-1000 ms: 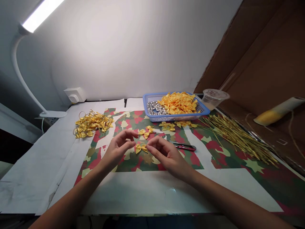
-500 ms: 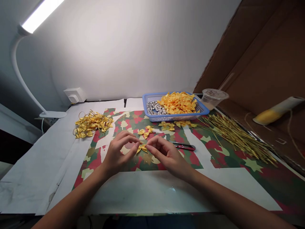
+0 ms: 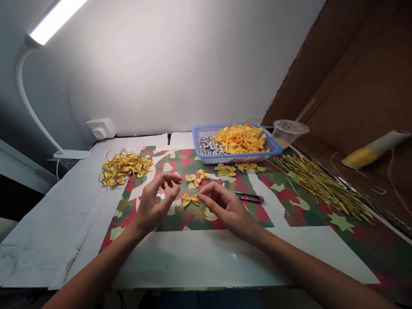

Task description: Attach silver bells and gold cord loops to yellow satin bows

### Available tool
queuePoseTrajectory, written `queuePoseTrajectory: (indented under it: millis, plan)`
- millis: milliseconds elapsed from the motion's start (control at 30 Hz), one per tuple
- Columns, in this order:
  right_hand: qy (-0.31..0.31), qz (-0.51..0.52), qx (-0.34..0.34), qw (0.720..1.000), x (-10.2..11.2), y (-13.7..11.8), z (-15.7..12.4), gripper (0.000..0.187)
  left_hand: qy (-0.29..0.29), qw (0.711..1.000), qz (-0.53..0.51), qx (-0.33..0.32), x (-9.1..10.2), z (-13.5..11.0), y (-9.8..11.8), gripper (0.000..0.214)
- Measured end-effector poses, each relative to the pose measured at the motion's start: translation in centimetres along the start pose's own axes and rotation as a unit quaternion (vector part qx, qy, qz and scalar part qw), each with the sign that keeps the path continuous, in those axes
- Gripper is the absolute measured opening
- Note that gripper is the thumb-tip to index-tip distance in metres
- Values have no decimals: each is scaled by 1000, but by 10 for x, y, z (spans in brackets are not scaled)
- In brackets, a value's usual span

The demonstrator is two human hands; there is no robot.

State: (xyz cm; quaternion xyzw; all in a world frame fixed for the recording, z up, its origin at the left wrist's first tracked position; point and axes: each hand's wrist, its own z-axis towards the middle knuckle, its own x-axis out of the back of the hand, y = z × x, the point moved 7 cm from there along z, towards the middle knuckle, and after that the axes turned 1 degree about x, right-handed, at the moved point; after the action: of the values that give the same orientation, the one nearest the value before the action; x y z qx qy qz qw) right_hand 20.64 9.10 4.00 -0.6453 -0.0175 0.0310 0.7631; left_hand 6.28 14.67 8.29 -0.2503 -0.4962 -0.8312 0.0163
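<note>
Though the two hands are close to each other, they are apart, and neither plainly clamps anything. Nearest, beyond a white sheet of paper (image 3: 209, 262), the left hand (image 3: 154, 204) is raised with its fingers curled, and a small silvery glint by them is too small to tell as held or not. The right hand (image 3: 225, 210) has its thumb and forefinger drawn in at the right end of a yellow satin bow (image 3: 190, 199), though whether they pinch it I cannot tell. That bow lies on a camouflage-print mat (image 3: 209, 225) between the hands, its long axis running almost straight across the view. Just beyond are two more bows (image 3: 197, 178) and, right of them, a slim red-and-black tool (image 3: 249, 198). Further on, a short row of loose bows (image 3: 236, 168) lies against a blue plastic basket (image 3: 238, 160), which still holds a large heap of bows (image 3: 240, 138) beside silver beads (image 3: 207, 146). A tangled pile of gold cord loops (image 3: 124, 167) lies far left, a bundle of gold sticks (image 3: 322, 189) far right.
</note>
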Motion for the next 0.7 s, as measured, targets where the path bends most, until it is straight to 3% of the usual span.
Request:
queuePoseTrajectory:
  millis: [200, 333, 433, 700]
  plan:
    - [-7, 10, 3, 1000, -1, 1, 0, 24, -78, 997, -16, -18, -12, -4, 1, 26]
    - [-10, -2, -1, 1000, -1, 1, -1, 25, -112, 987, -95, 58, -20, -5, -10, 28]
    - [-12, -10, 1, 1000, -1, 0, -1, 26, -116, 982, -120, 91, -23, -6, -14, 30]
    - [-4, -27, 4, 1000, 0, 0, -1, 28, -92, 975, -172, 106, -22, -4, -17, 26]
